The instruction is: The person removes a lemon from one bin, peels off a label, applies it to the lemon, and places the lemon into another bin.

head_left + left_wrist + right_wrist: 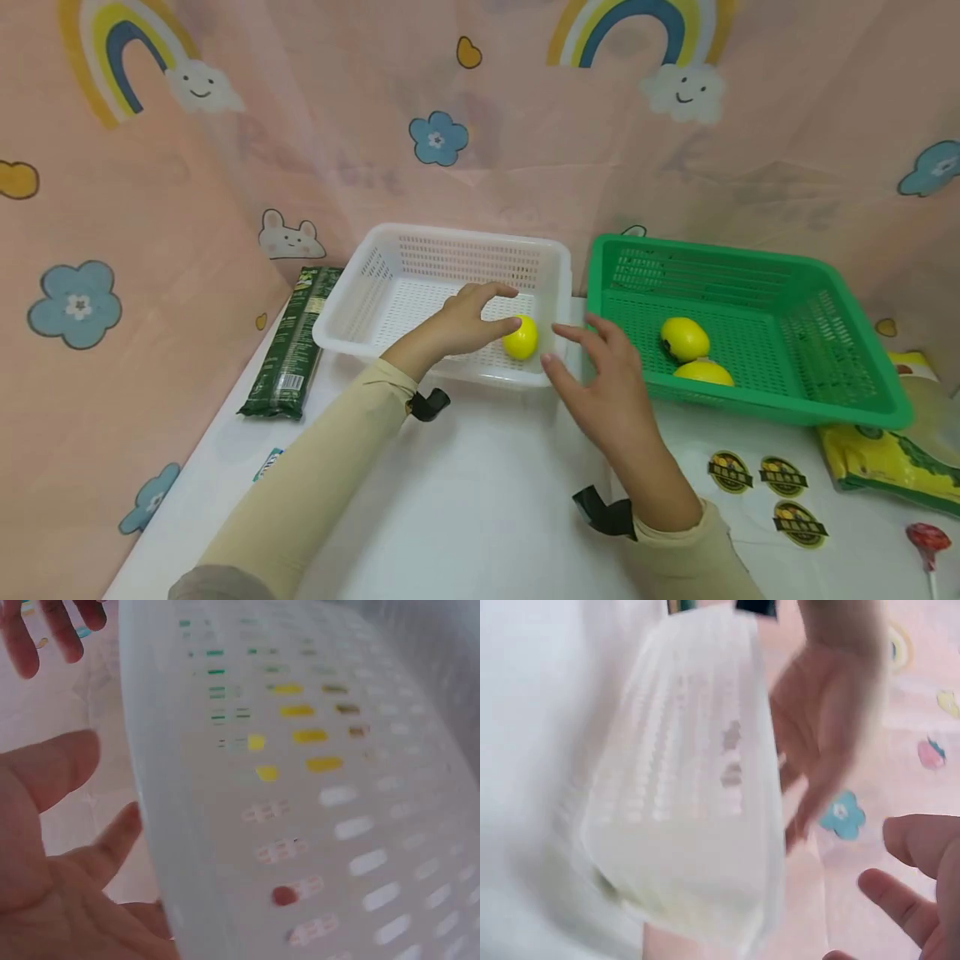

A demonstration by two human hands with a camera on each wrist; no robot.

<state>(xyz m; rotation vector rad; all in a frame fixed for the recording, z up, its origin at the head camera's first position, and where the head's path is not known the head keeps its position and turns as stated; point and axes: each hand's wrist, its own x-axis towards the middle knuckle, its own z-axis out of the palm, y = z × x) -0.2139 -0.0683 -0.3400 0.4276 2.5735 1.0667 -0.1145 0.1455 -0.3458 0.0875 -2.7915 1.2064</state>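
Observation:
A white plastic basket [442, 367] with slotted walls stands on the table, one smooth yellow lemon [522, 340] inside at its right front. My left hand [472, 319] reaches over the basket with its fingers spread, its thumb overlapping the lemon's edge in the head view. Beside the basket's right wall, my right hand [607, 392] hovers with fingers parted and nothing between them. In the left wrist view, yellow shows through the slots of the basket wall [217, 847]. In the right wrist view, my right fingers [919, 847] appear at the lower right, apart from the basket.
To the right is a green basket [780, 408] with two yellow lemons [686, 339] in it. Three dark round stickers [783, 475], a yellow-green packet [877, 462] and a red lollipop [928, 537] lie at right. A long dark green packet [288, 350] lies left.

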